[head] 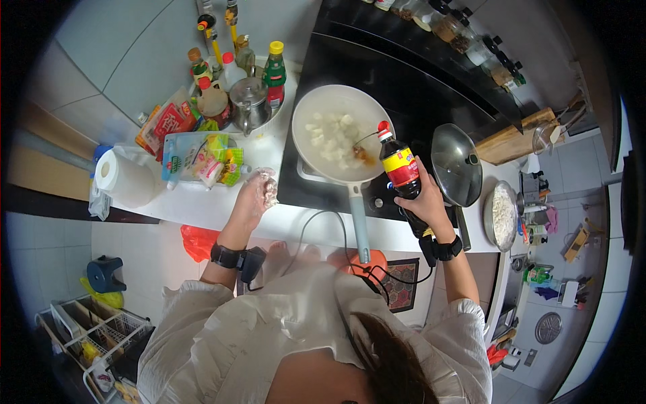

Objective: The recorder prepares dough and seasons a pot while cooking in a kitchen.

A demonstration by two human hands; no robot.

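Note:
My right hand (429,197) grips a dark sauce bottle (401,166) with a red cap and a yellow and red label. The bottle's top is over the near right rim of a white frying pan (303,136) on the black hob. Pale chunks (328,134) lie in cloudy liquid in the pan, with a brown patch (363,155) below the bottle's mouth. A thin dark curved line runs between cap and patch. My left hand (258,194), smeared with white paste or flour, is held over the counter edge, fingers curled and apparently empty. The pan's handle (358,222) points towards me.
A glass lid (456,164) lies right of the bottle, beside a metal bowl (487,217) of white, floury contents. Left are a paper roll (123,177), seasoning packets (176,123), a metal pot (249,108) and several bottles. A cable hangs at the counter's front.

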